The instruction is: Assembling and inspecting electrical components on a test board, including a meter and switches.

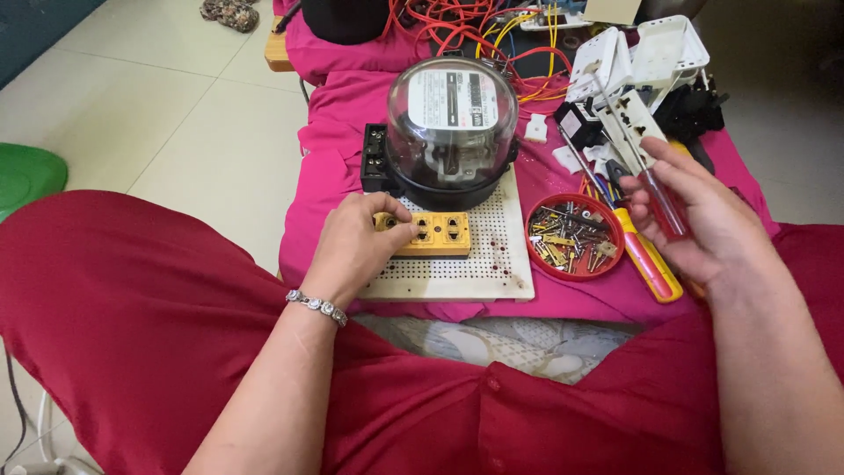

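My left hand rests on the left end of a yellow socket block, fingers curled over it. The block lies on a white perforated board. Behind it on the board stands an electricity meter with a clear dome and black base. My right hand is raised to the right and holds a screwdriver with a clear red handle; its thin shaft points up and left. A red round dish of screws and small metal parts sits just left of that hand.
A pink cloth covers the low table. A yellow and red screwdriver lies beside the dish. White socket covers, black parts and red, orange and yellow wires crowd the back. Tiled floor lies to the left, with a green object.
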